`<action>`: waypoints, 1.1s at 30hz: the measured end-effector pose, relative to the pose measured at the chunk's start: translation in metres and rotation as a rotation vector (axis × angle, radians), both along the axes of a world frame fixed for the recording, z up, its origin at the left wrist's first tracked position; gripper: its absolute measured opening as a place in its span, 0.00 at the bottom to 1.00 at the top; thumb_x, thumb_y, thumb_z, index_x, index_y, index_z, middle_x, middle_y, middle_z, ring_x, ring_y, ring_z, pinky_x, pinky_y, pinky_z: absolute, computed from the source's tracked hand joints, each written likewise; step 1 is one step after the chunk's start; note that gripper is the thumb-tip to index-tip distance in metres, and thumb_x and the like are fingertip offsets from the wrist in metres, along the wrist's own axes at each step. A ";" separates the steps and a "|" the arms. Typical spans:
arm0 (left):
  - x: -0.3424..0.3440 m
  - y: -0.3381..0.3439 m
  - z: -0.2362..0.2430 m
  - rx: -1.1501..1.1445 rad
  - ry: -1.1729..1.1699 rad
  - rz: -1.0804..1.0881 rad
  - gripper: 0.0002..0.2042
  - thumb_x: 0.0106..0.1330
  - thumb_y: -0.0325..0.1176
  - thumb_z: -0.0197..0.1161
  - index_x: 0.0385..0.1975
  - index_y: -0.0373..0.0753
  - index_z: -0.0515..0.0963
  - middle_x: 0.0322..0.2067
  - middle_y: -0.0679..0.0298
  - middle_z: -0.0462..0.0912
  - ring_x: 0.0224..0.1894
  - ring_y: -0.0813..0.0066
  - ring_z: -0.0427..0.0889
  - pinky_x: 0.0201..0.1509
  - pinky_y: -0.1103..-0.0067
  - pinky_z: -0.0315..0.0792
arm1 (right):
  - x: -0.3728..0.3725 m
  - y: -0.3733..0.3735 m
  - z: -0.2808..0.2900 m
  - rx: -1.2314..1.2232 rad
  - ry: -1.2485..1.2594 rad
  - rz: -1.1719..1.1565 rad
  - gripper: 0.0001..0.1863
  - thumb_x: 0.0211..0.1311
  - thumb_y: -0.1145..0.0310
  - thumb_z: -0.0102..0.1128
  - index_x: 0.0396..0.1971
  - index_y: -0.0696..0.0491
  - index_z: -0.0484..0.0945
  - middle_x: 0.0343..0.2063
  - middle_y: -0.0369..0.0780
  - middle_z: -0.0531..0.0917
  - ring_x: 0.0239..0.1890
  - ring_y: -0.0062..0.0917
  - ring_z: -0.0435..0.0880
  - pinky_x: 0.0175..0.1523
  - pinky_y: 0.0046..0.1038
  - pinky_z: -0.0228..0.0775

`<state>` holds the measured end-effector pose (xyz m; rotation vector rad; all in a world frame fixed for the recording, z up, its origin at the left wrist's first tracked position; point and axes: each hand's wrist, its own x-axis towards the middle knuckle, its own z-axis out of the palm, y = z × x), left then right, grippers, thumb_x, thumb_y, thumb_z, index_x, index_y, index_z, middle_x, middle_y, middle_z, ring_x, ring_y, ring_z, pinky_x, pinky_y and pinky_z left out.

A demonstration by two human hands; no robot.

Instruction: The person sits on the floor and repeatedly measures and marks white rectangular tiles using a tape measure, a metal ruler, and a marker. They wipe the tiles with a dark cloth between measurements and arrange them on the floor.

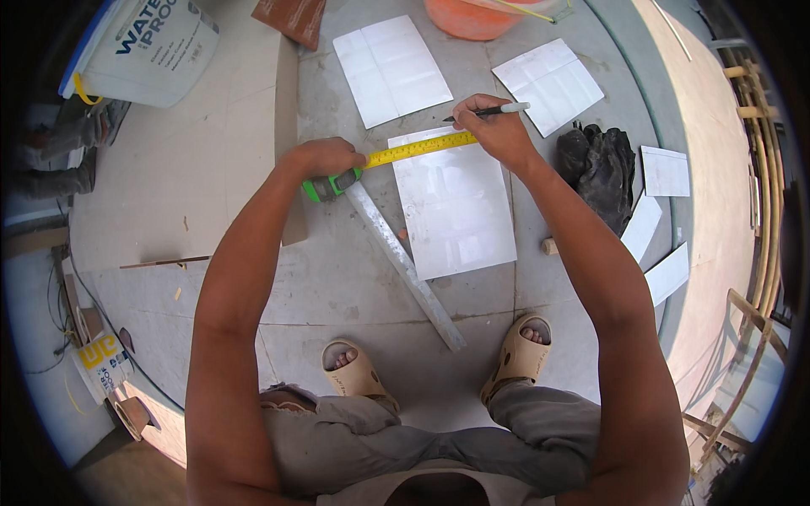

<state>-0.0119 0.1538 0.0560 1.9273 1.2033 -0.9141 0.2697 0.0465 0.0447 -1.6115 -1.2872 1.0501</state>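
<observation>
Measuring was under way, marking not visibly done: the white tile (456, 207) lay flat on the concrete floor (337, 278) ahead of the sandalled feet, the yellow tape (420, 148) was stretched along its far edge, the left hand (325, 158) was clamped on the green tape measure case (331, 185) just left of the tile, and the right hand (494, 126) was pinched on a marker (498, 109) at the tile's far right corner — no line on the tile that I could make out. A metal straightedge (405, 266) lay diagonally at the tile's left edge, unused. Around the tile — more white tiles beyond and to the right, black gloves (601, 169) right, an orange bucket (472, 17) beyond, a white bag (152, 46) far left; bare work site with plywood sheeting.
</observation>
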 end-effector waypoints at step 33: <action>-0.017 -0.149 -0.062 -0.064 -0.292 0.793 0.31 0.68 0.56 0.60 0.35 0.23 0.80 0.23 0.52 0.82 0.21 0.64 0.85 0.22 0.72 0.80 | 0.018 -0.188 0.080 -0.353 -0.380 0.572 0.27 0.67 0.50 0.60 0.30 0.64 0.82 0.18 0.50 0.79 0.22 0.38 0.78 0.36 0.39 0.72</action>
